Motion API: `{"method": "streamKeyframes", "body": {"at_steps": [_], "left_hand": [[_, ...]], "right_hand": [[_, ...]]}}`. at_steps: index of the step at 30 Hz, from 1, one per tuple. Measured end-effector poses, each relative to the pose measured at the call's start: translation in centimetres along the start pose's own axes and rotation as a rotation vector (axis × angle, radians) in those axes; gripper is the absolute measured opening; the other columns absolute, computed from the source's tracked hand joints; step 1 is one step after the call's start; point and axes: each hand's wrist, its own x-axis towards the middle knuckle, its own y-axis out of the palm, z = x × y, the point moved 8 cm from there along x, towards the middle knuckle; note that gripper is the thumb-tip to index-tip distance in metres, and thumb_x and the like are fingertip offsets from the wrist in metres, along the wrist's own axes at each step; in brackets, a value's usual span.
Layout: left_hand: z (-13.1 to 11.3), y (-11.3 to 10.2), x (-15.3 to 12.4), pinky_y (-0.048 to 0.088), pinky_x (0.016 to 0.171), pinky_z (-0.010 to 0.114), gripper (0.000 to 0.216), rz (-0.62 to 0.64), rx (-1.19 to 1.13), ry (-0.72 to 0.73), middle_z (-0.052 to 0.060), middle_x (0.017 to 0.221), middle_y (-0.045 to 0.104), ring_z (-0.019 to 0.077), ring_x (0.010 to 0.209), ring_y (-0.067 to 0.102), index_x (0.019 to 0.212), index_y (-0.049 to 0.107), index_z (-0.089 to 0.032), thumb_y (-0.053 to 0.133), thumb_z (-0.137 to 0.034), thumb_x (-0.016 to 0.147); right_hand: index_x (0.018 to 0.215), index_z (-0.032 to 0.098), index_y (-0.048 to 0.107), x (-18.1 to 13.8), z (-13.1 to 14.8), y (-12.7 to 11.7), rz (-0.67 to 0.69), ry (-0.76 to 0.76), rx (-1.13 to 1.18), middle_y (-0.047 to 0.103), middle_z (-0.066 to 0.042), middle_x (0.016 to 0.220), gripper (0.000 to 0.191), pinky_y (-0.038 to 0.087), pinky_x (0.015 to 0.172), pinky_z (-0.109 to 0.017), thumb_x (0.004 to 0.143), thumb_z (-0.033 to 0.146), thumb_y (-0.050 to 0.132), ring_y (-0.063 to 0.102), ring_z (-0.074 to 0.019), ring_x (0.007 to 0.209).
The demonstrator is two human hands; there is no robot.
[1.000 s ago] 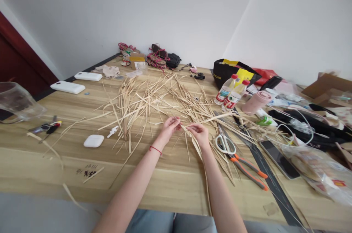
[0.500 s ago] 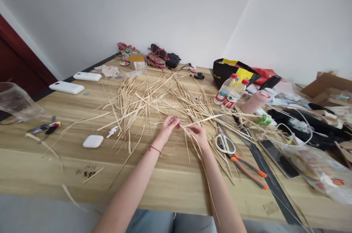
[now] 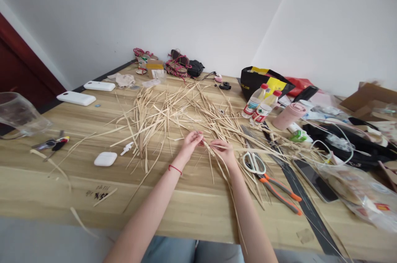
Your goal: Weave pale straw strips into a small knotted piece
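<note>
Between my hands is a small braid of straw strips (image 3: 210,150), pale and narrow. My left hand (image 3: 190,143) pinches its upper end, fingers closed. A red string bracelet circles that wrist. My right hand (image 3: 225,152) is closed on a strip at the braid's right side, and a long loose strand (image 3: 232,197) trails from the braid down past the right forearm toward the table's front edge. Beyond the hands, many loose straw strips (image 3: 155,110) lie in a spread-out heap. The fingertips partly hide the braid.
Right of my hands lie white-handled scissors (image 3: 254,163) and orange-grey pliers (image 3: 281,192). Farther right are a phone (image 3: 314,180), two bottles (image 3: 256,99) and a pink cup (image 3: 289,115). On the left are a white earbud case (image 3: 105,159), a clear plastic container (image 3: 23,114) and small tools (image 3: 52,144).
The strip at my right hand has swung lower on the right side, from slanting upward to nearly level. Both hands stay in almost the same place.
</note>
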Motion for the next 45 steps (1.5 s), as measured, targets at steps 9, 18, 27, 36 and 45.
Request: {"method": "streamKeyframes", "body": {"at_steps": [9,18,27,36,45], "left_hand": [[-0.4,0.3,-0.1,0.052,0.069,0.029,0.04,0.027,0.059,0.002,0.005,0.08,0.063,0.0148,0.072,0.061,0.106,0.058,-0.015,0.068,-0.033,0.072],[-0.5,0.2,0.0,0.052,0.067,0.029,0.043,0.031,0.079,0.023,0.005,0.079,0.064,0.0158,0.071,0.061,0.111,0.058,-0.016,0.068,-0.033,0.072],[-0.6,0.5,0.1,0.051,0.066,0.029,0.041,0.037,0.124,0.068,0.005,0.078,0.064,0.0165,0.072,0.061,0.109,0.059,-0.016,0.067,-0.033,0.072],[-0.6,0.5,0.1,0.053,0.071,0.034,0.042,0.046,0.153,0.111,0.006,0.081,0.064,0.0179,0.076,0.062,0.113,0.055,-0.015,0.064,-0.034,0.076],[-0.6,0.7,0.1,0.053,0.069,0.031,0.039,0.051,0.164,0.119,0.005,0.081,0.064,0.0163,0.074,0.061,0.112,0.056,-0.016,0.063,-0.031,0.077]], "right_hand": [[0.077,0.022,0.073,-0.2,0.4,0.3,0.024,0.025,0.044,0.069,-0.007,0.082,0.019,0.052,0.068,-0.033,0.065,0.036,0.074,0.064,-0.0212,0.076],[0.087,0.021,0.072,-0.4,0.6,0.7,0.069,0.064,0.043,0.07,-0.008,0.091,0.022,0.051,0.077,-0.035,0.069,0.033,0.07,0.065,-0.0219,0.083],[0.087,0.022,0.072,-0.4,1.2,1.0,0.151,-0.013,0.027,0.068,-0.008,0.098,0.018,0.046,0.087,-0.037,0.073,0.033,0.068,0.061,-0.0229,0.095],[0.091,0.022,0.067,-0.5,-0.6,1.6,0.201,0.053,0.114,0.065,-0.006,0.1,0.02,0.045,0.086,-0.036,0.073,0.029,0.067,0.059,-0.0215,0.096],[0.085,0.021,0.068,-0.3,-0.8,1.3,0.141,0.048,0.078,0.066,-0.007,0.095,0.016,0.046,0.082,-0.035,0.071,0.03,0.069,0.061,-0.0209,0.088]]}}
